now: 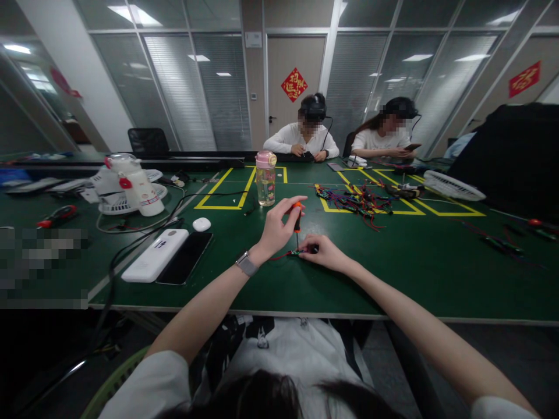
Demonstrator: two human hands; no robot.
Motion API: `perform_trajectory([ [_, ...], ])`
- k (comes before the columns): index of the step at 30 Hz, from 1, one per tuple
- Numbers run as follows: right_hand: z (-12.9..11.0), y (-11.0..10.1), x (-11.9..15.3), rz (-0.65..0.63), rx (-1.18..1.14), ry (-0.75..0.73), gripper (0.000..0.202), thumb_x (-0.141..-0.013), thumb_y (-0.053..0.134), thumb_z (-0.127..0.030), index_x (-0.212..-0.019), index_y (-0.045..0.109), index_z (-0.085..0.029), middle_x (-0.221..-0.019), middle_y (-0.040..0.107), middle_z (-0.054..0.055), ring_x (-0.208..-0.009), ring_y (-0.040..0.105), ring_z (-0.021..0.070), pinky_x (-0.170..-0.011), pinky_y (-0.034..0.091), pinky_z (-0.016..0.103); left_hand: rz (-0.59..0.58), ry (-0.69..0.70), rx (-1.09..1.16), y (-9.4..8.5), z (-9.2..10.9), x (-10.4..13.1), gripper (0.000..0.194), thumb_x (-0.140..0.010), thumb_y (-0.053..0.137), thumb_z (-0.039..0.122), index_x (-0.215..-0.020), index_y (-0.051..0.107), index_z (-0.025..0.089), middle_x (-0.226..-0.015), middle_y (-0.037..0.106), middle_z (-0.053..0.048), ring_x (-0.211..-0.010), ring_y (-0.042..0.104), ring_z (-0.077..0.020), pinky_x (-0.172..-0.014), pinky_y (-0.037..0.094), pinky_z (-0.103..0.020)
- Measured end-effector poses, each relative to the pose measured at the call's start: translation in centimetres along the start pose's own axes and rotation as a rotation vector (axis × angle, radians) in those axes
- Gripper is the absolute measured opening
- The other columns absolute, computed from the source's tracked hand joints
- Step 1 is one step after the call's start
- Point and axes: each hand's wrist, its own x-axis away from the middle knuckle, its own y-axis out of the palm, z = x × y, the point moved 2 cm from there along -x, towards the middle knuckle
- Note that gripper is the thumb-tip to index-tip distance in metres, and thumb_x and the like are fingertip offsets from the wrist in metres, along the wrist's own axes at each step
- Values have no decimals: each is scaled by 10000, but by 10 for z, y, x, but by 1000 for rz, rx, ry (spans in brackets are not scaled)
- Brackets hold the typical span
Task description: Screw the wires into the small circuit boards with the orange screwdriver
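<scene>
My left hand [279, 226] grips the handle of a screwdriver [297, 221], orange and black, held upright with its shaft pointing down. The screwdriver's tip meets a small green circuit board [294, 253] on the green table, from which a red wire runs to the left. My right hand [323, 254] pinches the right end of that board, and its fingers partly hide it along with something dark. To the right beyond my hands lies a pile of similar boards with red and blue wires [356, 199].
A water bottle [265, 180] stands just beyond my left hand. On the left are a white power bank [156, 256], a black phone [185, 258], an earbud case [201, 224], cables and a white jug [142, 189]. Two people [301, 139] sit across the table [244, 291].
</scene>
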Motion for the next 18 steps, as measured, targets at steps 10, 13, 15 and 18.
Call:
perform_trajectory([
  [10, -1, -1, 0, -10, 6, -4, 125, -758, 670, -240, -823, 714, -142, -730, 593, 26, -649, 544, 130, -610, 450, 254, 6, 4, 11, -2, -2, 0, 329, -976, 393, 244, -1267, 545, 227, -1132, 630, -65, -925, 631, -140, -842, 492, -287],
  [13, -2, -2, 0, -5, 2, -11, 129, -756, 670, -245, -818, 712, -141, -738, 597, 28, -652, 548, 134, -618, 455, 260, -1, 3, 55, -1, -2, 1, 319, -966, 417, 232, -1256, 549, 221, -1146, 643, -73, -914, 657, -143, -831, 506, -287],
  [15, -2, -2, 0, -5, 2, -11, 123, -754, 670, -241, -817, 713, -144, -744, 602, 31, -655, 551, 135, -620, 455, 261, 9, 18, 21, -1, -1, 0, 291, -948, 464, 222, -1214, 581, 216, -1059, 664, -59, -885, 649, -138, -818, 505, -280],
  [18, -1, -2, 1, -6, 5, -5, 121, -753, 673, -242, -822, 713, -150, -740, 602, 28, -650, 549, 134, -612, 451, 259, 62, 59, -95, -3, 2, -1, 196, -884, 590, 216, -1068, 658, 210, -905, 648, -25, -818, 600, -131, -782, 486, -269],
])
